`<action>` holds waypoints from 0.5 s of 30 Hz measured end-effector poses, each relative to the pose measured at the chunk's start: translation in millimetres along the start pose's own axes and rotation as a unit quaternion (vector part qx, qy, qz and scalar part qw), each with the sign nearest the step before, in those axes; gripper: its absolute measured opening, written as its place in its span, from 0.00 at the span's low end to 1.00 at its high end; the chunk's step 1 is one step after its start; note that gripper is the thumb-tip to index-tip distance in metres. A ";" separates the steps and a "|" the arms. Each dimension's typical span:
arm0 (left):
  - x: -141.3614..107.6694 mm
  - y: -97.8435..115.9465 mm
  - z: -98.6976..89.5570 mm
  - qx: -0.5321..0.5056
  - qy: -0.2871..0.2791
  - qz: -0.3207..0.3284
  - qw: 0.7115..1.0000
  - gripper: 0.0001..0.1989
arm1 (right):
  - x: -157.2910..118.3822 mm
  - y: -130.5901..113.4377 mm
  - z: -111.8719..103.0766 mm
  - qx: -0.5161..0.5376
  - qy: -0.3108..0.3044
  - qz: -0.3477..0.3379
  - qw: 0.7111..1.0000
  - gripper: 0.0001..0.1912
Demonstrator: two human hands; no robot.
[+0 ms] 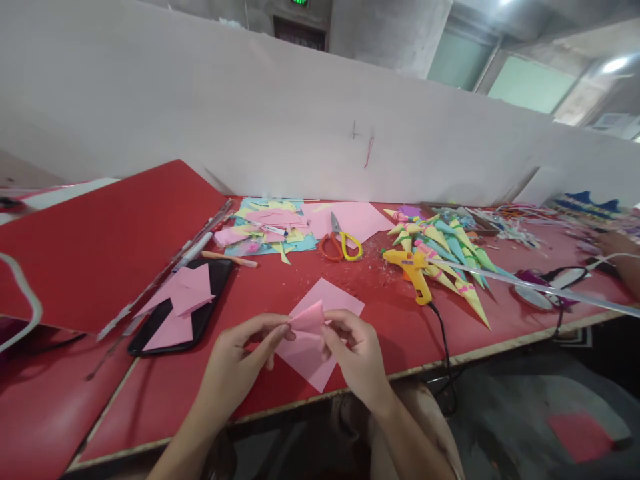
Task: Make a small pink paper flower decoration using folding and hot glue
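A small folded piece of pink paper [309,319] is held up between my two hands. My left hand [250,343] pinches its left corner between thumb and fingers. On the opposite side, my right hand [353,347] grips the right edge the same way. Beneath them a pink paper square [345,298] lies flat on the red table [280,280], turned cornerwise. Left of my hands, several pink paper pieces [175,320] rest on a black tray [213,277].
Scissors [340,245] with red and yellow handles lie ahead, by coloured paper scraps [270,227]. A yellow glue gun [413,272] sits right, near several paper cones [463,247]. A wooden stick [230,259] lies left. Another person's arm [623,257] reaches in at far right.
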State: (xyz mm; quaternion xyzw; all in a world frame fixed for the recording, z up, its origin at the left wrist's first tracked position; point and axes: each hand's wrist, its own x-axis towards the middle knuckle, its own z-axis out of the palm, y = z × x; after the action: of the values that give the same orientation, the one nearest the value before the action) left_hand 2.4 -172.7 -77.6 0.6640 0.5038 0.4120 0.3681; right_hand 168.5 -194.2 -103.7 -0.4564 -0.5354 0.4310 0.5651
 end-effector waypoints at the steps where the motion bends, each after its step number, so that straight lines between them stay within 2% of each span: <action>1: 0.8 -0.2 -0.1 -0.006 0.010 -0.004 1.000 0.10 | 0.2 -0.8 -0.3 0.003 0.001 -0.015 1.000 0.07; 4: 2.1 -2.3 -0.1 -0.021 0.018 -0.010 1.000 0.11 | 1.1 -2.9 -2.6 -0.014 0.001 -0.053 0.999 0.09; 8: 2.5 -5.8 2.1 -0.021 0.008 -0.003 1.000 0.11 | 2.3 -2.5 -7.7 -0.031 0.005 -0.052 0.998 0.08; 15: 4.4 -1.2 8.7 -0.022 0.007 0.016 1.000 0.09 | 2.1 -1.5 -13.4 0.014 -0.018 -0.068 0.997 0.09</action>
State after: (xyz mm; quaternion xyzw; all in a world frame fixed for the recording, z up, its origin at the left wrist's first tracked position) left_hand 10.6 -168.8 -81.3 0.6609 0.4862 0.4338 0.3723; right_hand 182.1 -193.2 -102.0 -0.4030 -0.5691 0.4075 0.5896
